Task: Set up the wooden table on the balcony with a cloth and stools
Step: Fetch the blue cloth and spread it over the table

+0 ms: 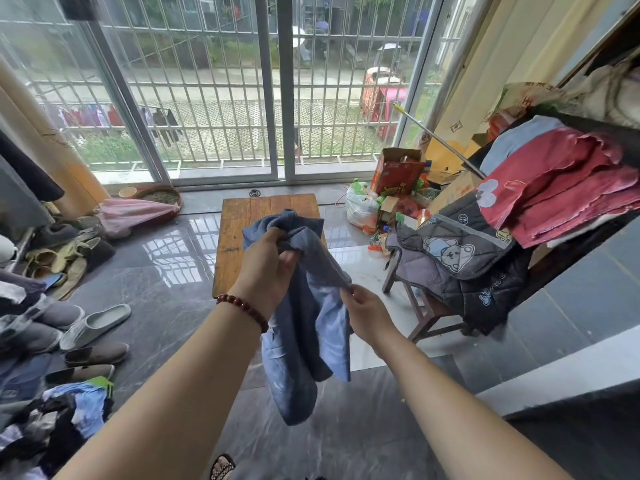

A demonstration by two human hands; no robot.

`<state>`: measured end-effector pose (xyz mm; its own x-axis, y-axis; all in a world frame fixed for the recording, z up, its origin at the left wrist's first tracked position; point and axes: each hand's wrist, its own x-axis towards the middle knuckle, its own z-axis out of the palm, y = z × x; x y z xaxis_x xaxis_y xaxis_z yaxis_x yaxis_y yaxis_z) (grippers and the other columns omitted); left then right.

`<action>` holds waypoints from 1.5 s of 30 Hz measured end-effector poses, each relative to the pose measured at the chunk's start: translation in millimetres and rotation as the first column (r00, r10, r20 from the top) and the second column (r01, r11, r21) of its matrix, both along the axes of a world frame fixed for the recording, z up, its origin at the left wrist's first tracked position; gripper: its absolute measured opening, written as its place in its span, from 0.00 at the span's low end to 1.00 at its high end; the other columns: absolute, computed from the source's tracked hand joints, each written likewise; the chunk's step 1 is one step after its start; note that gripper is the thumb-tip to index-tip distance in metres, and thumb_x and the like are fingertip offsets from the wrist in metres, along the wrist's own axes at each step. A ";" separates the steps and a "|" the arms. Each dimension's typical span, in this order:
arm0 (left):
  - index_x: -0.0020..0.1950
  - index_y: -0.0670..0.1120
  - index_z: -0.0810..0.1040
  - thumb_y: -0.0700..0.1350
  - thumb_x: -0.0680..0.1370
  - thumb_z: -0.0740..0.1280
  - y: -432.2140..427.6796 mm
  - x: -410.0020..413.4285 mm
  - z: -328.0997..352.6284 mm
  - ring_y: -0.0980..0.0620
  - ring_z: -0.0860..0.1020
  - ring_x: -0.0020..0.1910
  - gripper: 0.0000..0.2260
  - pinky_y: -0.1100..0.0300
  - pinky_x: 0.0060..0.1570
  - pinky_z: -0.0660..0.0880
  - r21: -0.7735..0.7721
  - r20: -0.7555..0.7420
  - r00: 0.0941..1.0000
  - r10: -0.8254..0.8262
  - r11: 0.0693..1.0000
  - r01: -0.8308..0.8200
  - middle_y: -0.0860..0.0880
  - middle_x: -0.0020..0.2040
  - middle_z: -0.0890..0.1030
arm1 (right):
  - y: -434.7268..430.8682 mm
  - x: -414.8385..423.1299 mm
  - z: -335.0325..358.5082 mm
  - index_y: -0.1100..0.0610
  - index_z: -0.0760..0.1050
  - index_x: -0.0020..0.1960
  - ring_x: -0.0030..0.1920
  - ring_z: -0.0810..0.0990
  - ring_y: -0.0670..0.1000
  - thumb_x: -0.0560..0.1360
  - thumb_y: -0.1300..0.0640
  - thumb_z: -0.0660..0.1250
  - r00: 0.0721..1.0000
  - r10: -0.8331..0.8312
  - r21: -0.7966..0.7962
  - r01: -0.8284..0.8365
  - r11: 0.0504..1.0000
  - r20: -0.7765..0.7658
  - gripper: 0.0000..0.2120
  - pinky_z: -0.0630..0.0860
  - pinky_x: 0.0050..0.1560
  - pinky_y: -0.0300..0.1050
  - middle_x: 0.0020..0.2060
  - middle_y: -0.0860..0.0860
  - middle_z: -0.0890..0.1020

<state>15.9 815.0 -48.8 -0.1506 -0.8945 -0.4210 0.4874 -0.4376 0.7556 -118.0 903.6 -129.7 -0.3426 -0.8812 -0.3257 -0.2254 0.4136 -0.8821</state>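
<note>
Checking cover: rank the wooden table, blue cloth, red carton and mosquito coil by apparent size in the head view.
1. blue cloth and wooden table: alike; cloth nearer the camera, so unranked.
2. red carton
3. mosquito coil

One brown wooden counter (232,237) at twelve o'clock; one blue cloth (304,344); one dark wooden stool (421,310) at three o'clock; one red cardboard box (398,176) at one o'clock.
</note>
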 end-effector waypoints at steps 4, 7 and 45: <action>0.43 0.44 0.71 0.39 0.78 0.59 -2.1 9.4 -9.2 0.54 0.74 0.34 0.05 0.66 0.33 0.75 0.037 0.088 0.996 -0.004 0.999 0.001 0.48 0.38 0.74 | -8.2 -10.3 7.5 0.51 0.75 0.44 0.52 0.80 0.54 0.81 0.56 0.55 0.956 -0.213 -0.032 0.224 0.974 0.200 0.12 0.76 0.58 0.50 0.49 0.53 0.81; 0.44 0.45 0.72 0.41 0.77 0.62 1.4 11.2 -14.8 0.53 0.75 0.35 0.02 0.62 0.34 0.76 0.064 0.167 0.986 -0.013 0.998 0.002 0.48 0.40 0.75 | -14.7 -12.6 16.5 0.54 0.77 0.46 0.47 0.80 0.50 0.81 0.60 0.55 0.871 -0.296 -0.046 0.340 0.939 0.393 0.13 0.77 0.48 0.44 0.47 0.54 0.82; 0.53 0.43 0.75 0.38 0.77 0.63 13.2 13.0 -13.7 0.56 0.77 0.42 0.06 0.70 0.34 0.72 -0.245 0.617 0.780 -0.102 0.917 0.314 0.50 0.42 0.79 | 6.6 6.8 19.8 0.49 0.71 0.65 0.58 0.76 0.44 0.67 0.57 0.75 0.959 0.249 -0.156 -0.268 0.951 -0.132 0.29 0.74 0.53 0.37 0.58 0.45 0.78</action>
